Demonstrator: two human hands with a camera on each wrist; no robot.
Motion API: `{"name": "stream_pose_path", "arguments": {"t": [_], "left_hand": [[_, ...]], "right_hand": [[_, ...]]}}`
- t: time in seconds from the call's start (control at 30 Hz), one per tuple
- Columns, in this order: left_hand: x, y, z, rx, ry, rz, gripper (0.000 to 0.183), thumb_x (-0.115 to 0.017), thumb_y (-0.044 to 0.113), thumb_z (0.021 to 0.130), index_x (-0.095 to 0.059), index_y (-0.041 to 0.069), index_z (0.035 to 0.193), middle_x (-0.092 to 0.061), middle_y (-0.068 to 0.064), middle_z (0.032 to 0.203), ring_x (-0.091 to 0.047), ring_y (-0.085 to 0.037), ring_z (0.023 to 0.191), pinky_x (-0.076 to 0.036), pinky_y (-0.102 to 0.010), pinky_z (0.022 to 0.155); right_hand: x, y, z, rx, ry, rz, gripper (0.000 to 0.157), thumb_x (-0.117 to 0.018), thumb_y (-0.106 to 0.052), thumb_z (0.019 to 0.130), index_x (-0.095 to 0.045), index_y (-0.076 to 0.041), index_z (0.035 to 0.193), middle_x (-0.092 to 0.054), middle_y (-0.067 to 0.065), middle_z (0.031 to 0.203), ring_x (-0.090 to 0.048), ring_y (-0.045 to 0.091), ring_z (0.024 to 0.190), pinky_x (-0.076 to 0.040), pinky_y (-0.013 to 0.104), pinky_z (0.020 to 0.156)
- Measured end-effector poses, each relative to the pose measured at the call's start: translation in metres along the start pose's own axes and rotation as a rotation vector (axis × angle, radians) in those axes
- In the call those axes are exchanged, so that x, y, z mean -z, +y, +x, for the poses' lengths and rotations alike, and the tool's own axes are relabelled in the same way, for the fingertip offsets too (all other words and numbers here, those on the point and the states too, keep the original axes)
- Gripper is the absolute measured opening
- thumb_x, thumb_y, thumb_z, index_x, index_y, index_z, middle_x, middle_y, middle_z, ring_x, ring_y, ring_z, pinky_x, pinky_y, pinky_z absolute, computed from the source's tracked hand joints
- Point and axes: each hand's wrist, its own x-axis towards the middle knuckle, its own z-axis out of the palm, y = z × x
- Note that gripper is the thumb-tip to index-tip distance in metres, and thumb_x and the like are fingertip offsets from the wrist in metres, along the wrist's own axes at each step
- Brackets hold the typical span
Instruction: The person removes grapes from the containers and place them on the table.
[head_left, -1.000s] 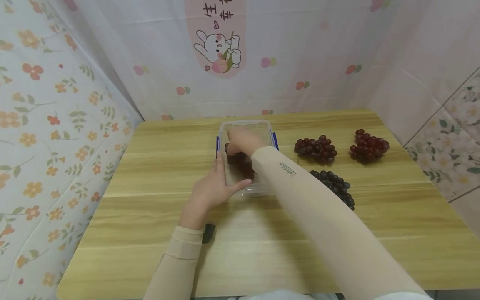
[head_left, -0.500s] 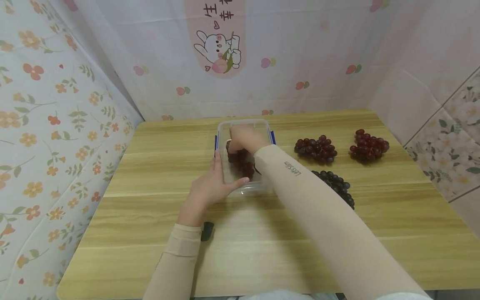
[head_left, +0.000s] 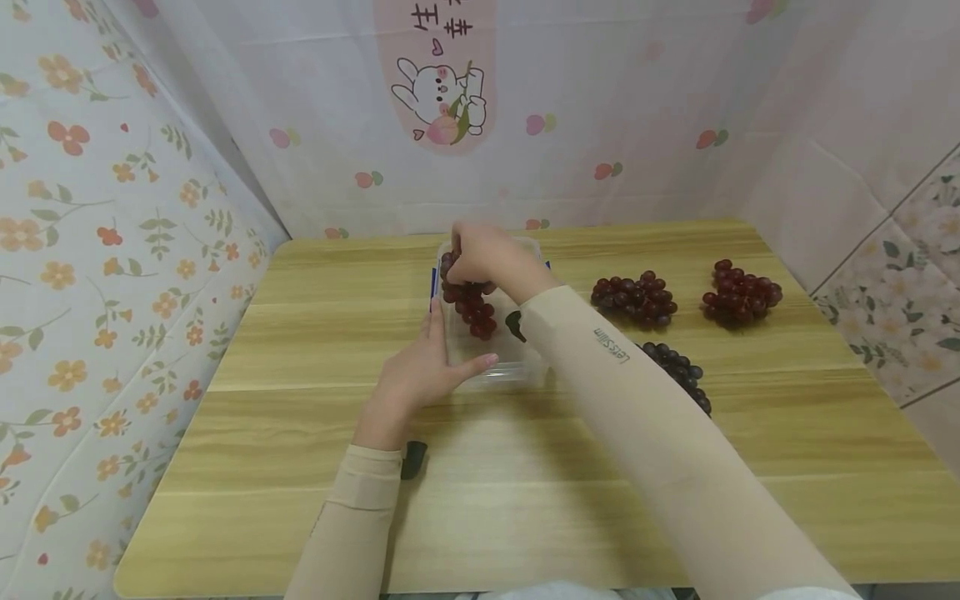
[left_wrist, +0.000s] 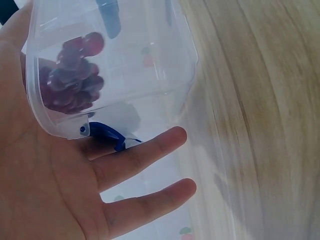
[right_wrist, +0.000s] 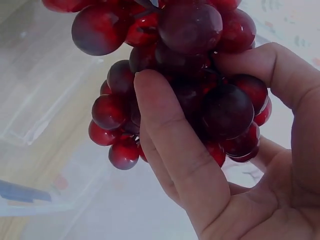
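Note:
A clear plastic box (head_left: pixel 504 372) with blue side clips stands near the back middle of the table. My right hand (head_left: pixel 491 257) grips a bunch of dark red grapes (head_left: pixel 477 317) over this box. In the right wrist view the grapes (right_wrist: pixel 187 30) lie between the thumb and the fingers (right_wrist: pixel 175 135). My left hand (head_left: pixel 420 367) rests spread against the box's near left corner, its thumb along the near rim. The left wrist view shows its fingers (left_wrist: pixel 145 157) straight beside a blue clip (left_wrist: pixel 106 133), and the grapes (left_wrist: pixel 75 80) through the clear wall.
To the right lie a dark red bunch of grapes (head_left: pixel 636 298), a redder bunch (head_left: pixel 741 293) at the far right and a black bunch (head_left: pixel 678 371) partly behind the right forearm. A printed curtain (head_left: pixel 570 167) hangs behind the wooden table (head_left: pixel 315 333).
My right hand has risen from inside the box and shifted toward its far end, lifting the grapes with it. The left hand stays almost unchanged at the near left corner.

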Motion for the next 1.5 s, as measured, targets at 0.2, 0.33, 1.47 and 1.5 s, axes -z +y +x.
{"name": "stream_pose_path", "arguments": {"t": [0.2,0.33,1.47,1.5], "left_hand": [[0.0,0.0,0.002,-0.012,-0.004,-0.012,0.136,-0.049,0.097,0.083,0.023,0.02,0.168,-0.002,-0.011,0.181,-0.054,-0.037,0.149,-0.06,-0.051,0.092],[-0.001,0.0,0.003,-0.015,0.001,-0.02,0.136,-0.049,0.098,0.082,0.022,0.02,0.168,-0.003,-0.011,0.181,-0.056,-0.037,0.147,-0.06,-0.051,0.091],[-0.01,-0.002,0.002,-0.021,0.082,-0.153,0.139,-0.062,0.091,0.081,0.012,0.016,0.171,-0.01,-0.014,0.18,-0.031,-0.037,0.162,-0.038,-0.06,0.125],[-0.01,-0.002,0.002,-0.022,0.08,-0.156,0.138,-0.063,0.09,0.082,0.013,0.016,0.171,-0.009,-0.014,0.18,-0.031,-0.037,0.162,-0.037,-0.06,0.126]], "right_hand": [[0.006,-0.001,-0.017,0.022,0.05,0.058,0.032,-0.071,-0.016,0.096,-0.053,-0.009,0.122,-0.065,0.012,0.117,-0.072,0.027,0.093,-0.067,0.039,0.077],[0.006,0.0,-0.028,0.044,0.085,0.088,0.036,-0.072,-0.017,0.096,-0.054,-0.009,0.127,-0.065,0.013,0.121,-0.072,0.027,0.098,-0.066,0.034,0.071],[0.011,0.055,-0.124,0.004,0.411,0.38,0.047,-0.073,-0.022,0.095,-0.053,-0.019,0.138,-0.06,0.013,0.145,-0.06,0.033,0.128,-0.057,0.057,0.106],[0.01,0.056,-0.125,0.0,0.416,0.379,0.048,-0.073,-0.022,0.095,-0.053,-0.019,0.138,-0.06,0.012,0.146,-0.059,0.033,0.128,-0.057,0.057,0.106]]}}
